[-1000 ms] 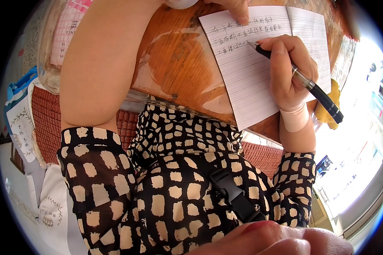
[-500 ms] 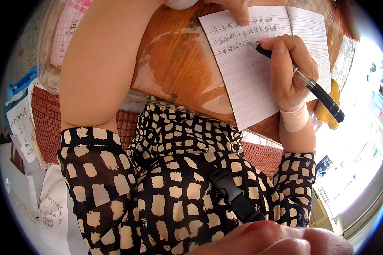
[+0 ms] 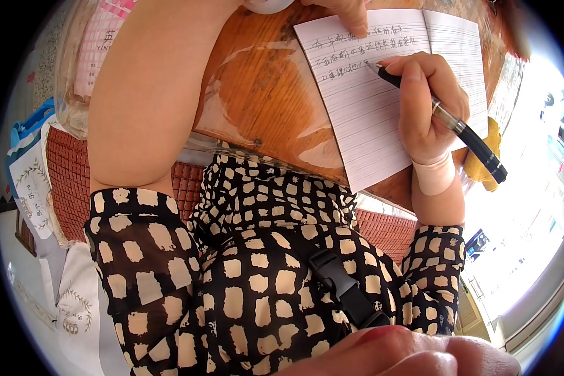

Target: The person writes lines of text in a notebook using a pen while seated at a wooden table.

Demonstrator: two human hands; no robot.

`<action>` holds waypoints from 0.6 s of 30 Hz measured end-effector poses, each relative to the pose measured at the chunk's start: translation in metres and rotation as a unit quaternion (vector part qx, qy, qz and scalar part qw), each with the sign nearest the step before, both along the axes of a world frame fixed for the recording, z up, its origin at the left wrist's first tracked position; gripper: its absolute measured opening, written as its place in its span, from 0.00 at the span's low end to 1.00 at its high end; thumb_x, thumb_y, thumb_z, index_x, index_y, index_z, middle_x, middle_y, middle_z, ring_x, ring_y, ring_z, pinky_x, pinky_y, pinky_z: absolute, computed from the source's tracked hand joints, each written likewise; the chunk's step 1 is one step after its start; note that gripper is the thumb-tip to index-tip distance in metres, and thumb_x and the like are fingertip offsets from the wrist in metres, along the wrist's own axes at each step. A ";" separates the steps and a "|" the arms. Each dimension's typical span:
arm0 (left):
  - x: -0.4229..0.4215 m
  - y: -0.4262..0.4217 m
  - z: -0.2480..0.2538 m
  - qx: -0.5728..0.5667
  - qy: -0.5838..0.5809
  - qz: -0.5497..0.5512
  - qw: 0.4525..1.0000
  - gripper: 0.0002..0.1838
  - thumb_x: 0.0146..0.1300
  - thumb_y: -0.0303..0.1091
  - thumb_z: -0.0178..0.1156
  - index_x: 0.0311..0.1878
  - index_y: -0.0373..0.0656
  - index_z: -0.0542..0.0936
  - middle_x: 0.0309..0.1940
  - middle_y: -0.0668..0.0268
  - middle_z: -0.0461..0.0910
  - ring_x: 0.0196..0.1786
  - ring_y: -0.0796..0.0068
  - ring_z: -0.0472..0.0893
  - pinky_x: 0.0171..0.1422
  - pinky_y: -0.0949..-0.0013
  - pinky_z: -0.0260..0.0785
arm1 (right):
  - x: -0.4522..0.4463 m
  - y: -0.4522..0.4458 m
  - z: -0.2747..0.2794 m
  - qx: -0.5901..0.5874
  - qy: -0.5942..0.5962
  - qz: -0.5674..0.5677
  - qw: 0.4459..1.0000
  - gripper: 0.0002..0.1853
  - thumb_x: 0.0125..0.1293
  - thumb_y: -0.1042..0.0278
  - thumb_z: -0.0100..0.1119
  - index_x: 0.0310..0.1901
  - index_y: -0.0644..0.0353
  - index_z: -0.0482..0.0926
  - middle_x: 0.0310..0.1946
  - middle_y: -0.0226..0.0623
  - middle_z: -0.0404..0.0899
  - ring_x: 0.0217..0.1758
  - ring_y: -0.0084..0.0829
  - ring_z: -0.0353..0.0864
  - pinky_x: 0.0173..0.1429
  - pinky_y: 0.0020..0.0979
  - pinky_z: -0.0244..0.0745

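Note:
A lined notebook [image 3: 373,141] lies open on the wooden table, with several rows of handwritten characters near the top of its left page. My right hand [image 3: 425,103] grips a black pen [image 3: 479,147] with a clear section in its barrel. The pen's tip touches the page at the end of the third written row. At the upper edge of the view, my left hand [image 3: 351,14] rests stretched fingers on the top of the page; the rest of it is cut off. A rounded white object [image 3: 266,5], only partly in view, is beside that hand.
Clear plastic covers the wooden table [image 3: 263,81]. A pink and white booklet [image 3: 97,53] lies at the upper left. Some yellow cloth-like material [image 3: 492,156] shows at the table's right edge. Below the tabletop is a reddish-brown woven seat mat [image 3: 66,175].
The pen tip has shifted very slightly to the right, and a little more ink shows at the end of the third row. My left hand has barely moved.

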State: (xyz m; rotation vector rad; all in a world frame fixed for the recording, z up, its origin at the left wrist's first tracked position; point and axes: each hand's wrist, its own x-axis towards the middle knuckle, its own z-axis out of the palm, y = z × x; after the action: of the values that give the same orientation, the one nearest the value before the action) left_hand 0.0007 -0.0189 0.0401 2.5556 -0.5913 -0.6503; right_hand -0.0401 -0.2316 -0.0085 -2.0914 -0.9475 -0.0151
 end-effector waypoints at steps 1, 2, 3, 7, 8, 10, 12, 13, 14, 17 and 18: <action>0.000 0.000 -0.001 -0.004 -0.001 0.000 1.000 0.14 0.50 0.42 0.71 0.31 0.41 0.82 0.32 0.58 0.83 0.39 0.59 0.81 0.43 0.62 0.71 | -0.001 0.001 0.001 0.001 0.001 0.001 1.000 0.05 0.66 0.76 0.55 0.33 0.62 0.79 0.19 0.28 0.76 0.19 0.16 0.71 0.25 0.19 0.66; 0.000 0.002 -0.004 -0.015 -0.007 -0.004 1.000 0.14 0.50 0.42 0.71 0.31 0.41 0.82 0.32 0.58 0.83 0.39 0.59 0.81 0.43 0.62 0.71 | -0.001 0.002 0.001 0.001 0.002 0.001 1.000 0.05 0.66 0.76 0.55 0.33 0.62 0.79 0.20 0.29 0.76 0.19 0.16 0.71 0.25 0.19 0.66; 0.001 0.004 -0.007 -0.027 -0.012 -0.009 1.000 0.14 0.50 0.42 0.71 0.31 0.41 0.82 0.32 0.58 0.83 0.39 0.59 0.82 0.43 0.62 0.71 | -0.001 0.002 0.002 0.001 0.005 -0.001 1.000 0.05 0.66 0.76 0.56 0.33 0.62 0.79 0.20 0.29 0.76 0.19 0.16 0.71 0.25 0.19 0.66; 0.003 0.011 -0.009 -0.065 -0.008 -0.029 0.997 0.14 0.51 0.42 0.71 0.31 0.41 0.82 0.32 0.58 0.83 0.39 0.60 0.82 0.43 0.63 0.71 | -0.002 0.001 0.002 0.001 0.015 -0.010 1.000 0.04 0.66 0.76 0.56 0.33 0.62 0.79 0.20 0.29 0.76 0.19 0.16 0.72 0.25 0.19 0.67; 0.003 0.012 -0.007 -0.065 -0.001 -0.030 0.997 0.14 0.51 0.42 0.71 0.31 0.41 0.82 0.32 0.58 0.83 0.39 0.60 0.82 0.43 0.63 0.71 | -0.002 0.000 0.002 0.001 0.017 -0.013 1.000 0.04 0.66 0.76 0.56 0.33 0.62 0.79 0.20 0.29 0.77 0.19 0.16 0.72 0.25 0.19 0.67; 0.003 0.012 -0.005 -0.066 0.008 -0.032 0.997 0.14 0.51 0.42 0.71 0.31 0.41 0.82 0.32 0.58 0.83 0.39 0.60 0.82 0.44 0.63 0.71 | -0.001 0.000 0.001 0.001 0.010 -0.009 1.000 0.04 0.66 0.76 0.56 0.33 0.62 0.79 0.20 0.30 0.77 0.19 0.16 0.73 0.25 0.19 0.67; 0.004 0.011 -0.009 -0.063 -0.002 -0.032 0.997 0.14 0.51 0.42 0.71 0.31 0.41 0.82 0.32 0.58 0.83 0.39 0.59 0.82 0.44 0.63 0.71 | 0.000 0.000 0.001 0.002 0.003 -0.005 1.000 0.04 0.66 0.76 0.56 0.33 0.62 0.79 0.20 0.30 0.77 0.19 0.17 0.73 0.25 0.20 0.67; 0.002 0.010 -0.014 -0.060 -0.014 -0.031 0.998 0.14 0.51 0.42 0.71 0.31 0.41 0.82 0.32 0.58 0.83 0.39 0.59 0.82 0.43 0.63 0.71 | 0.000 0.000 0.001 0.003 0.000 -0.003 1.000 0.04 0.66 0.76 0.56 0.33 0.62 0.79 0.20 0.30 0.77 0.19 0.18 0.73 0.25 0.20 0.67; 0.003 0.009 -0.014 -0.050 -0.015 -0.025 0.998 0.14 0.51 0.42 0.71 0.31 0.41 0.82 0.31 0.58 0.83 0.39 0.59 0.82 0.43 0.63 0.71 | 0.000 0.000 0.000 0.005 -0.003 -0.001 1.000 0.04 0.66 0.76 0.56 0.32 0.62 0.79 0.20 0.30 0.77 0.19 0.18 0.74 0.25 0.20 0.68; 0.000 0.002 -0.005 -0.025 -0.007 -0.008 1.000 0.14 0.51 0.42 0.71 0.31 0.41 0.82 0.31 0.57 0.83 0.39 0.59 0.82 0.43 0.62 0.71 | -0.001 0.001 0.003 -0.006 0.002 -0.006 1.000 0.05 0.66 0.76 0.56 0.32 0.62 0.79 0.20 0.31 0.77 0.19 0.19 0.74 0.25 0.21 0.68; 0.000 0.002 -0.005 -0.027 -0.008 -0.008 1.000 0.14 0.51 0.42 0.71 0.31 0.41 0.82 0.31 0.57 0.83 0.39 0.59 0.82 0.43 0.62 0.71 | -0.001 0.000 0.002 -0.007 0.003 -0.005 1.000 0.05 0.66 0.76 0.56 0.32 0.62 0.79 0.20 0.31 0.77 0.19 0.19 0.74 0.25 0.21 0.68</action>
State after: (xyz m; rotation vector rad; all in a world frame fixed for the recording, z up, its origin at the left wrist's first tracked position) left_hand 0.0010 -0.0166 0.0353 2.5104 -0.6273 -0.6118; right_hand -0.0413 -0.2312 -0.0060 -2.1076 -0.9365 -0.0057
